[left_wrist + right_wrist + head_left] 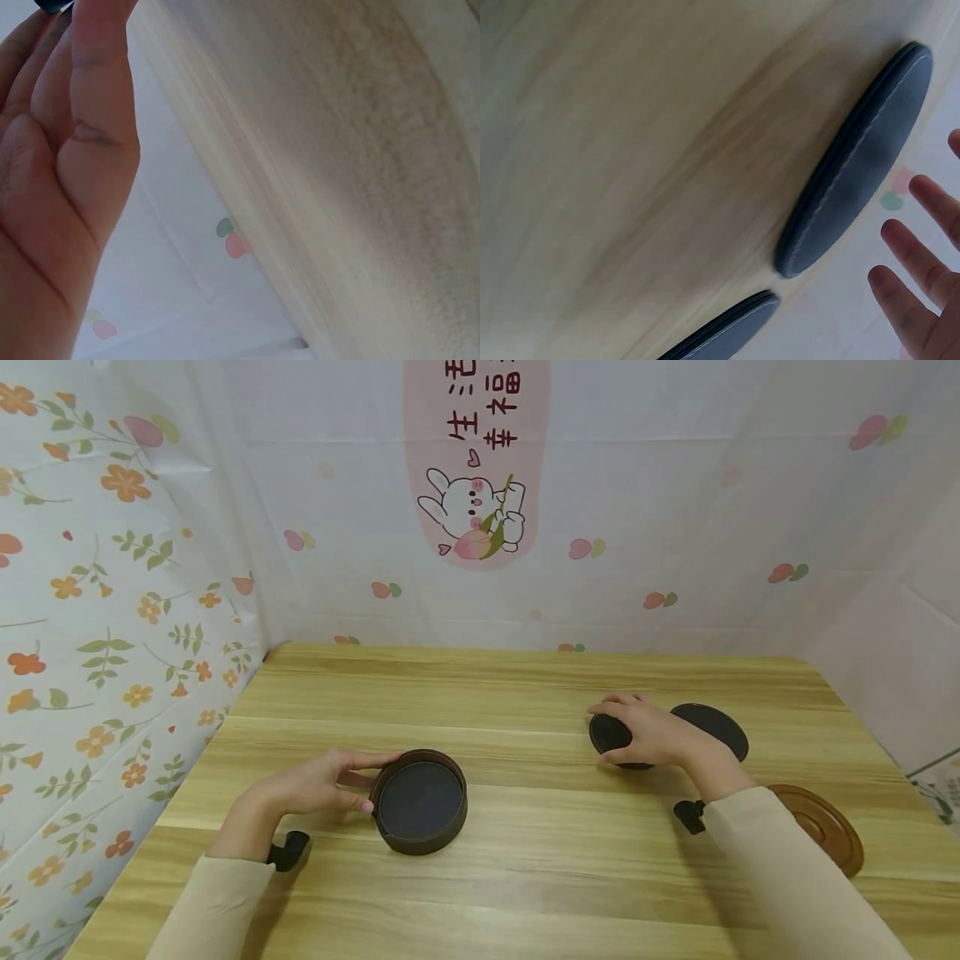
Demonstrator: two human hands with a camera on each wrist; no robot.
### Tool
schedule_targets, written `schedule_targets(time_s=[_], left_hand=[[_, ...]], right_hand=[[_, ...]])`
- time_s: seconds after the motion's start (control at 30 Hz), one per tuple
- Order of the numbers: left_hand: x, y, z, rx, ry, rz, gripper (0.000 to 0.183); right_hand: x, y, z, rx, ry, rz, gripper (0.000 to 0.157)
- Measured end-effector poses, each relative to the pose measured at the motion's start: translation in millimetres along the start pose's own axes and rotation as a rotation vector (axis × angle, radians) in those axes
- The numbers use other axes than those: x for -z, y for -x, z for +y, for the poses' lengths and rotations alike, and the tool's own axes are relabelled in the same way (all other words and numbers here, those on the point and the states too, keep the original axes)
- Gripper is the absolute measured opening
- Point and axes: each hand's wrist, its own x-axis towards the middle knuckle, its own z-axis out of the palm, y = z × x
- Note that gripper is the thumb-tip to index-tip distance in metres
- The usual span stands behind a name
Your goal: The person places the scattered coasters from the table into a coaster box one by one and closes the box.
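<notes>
On the left of the table, my left hand [322, 785] holds a round black coaster holder [459, 814] by its left side, thumb and forefinger at its wall. The holder is a shallow cup with a dark floor and stands upright. In the left wrist view the left fingers [97, 97] are extended, with only a dark bit at their tips. My right hand [648, 731] is over a black round coaster [609, 732], partly covering it. The right wrist view shows its fingers [911, 247] spread apart beside a flat stitched coaster [862, 161].
Behind the right wrist lies a second black coaster [712, 727]. A brown ringed disc [828, 827] lies at the right, partly hidden by the sleeve. Black wrist camera mounts [288, 852] hang under both wrists. A printed cloth [337, 485] closes off the back of the wooden table [525, 860].
</notes>
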Motion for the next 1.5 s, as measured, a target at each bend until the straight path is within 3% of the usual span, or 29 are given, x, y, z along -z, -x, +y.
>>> schedule_targets(time_s=[0.67,0.9,1.5], left_hand=[[0.4,1.6,-1.1,0.012,-0.008,0.012,0.073],[-0.2,1.9,-1.2,0.012,-0.012,0.018,0.073],[-0.4,0.8,-1.2,0.014,0.004,0.023,0.074]], right_hand=[[-1.2,9,27,-0.046,-0.002,-0.059,0.087],[-0.6,8,27,-0.05,-0.007,-0.089,0.088],[1.0,6,25,-0.041,0.031,-0.062,0.083]])
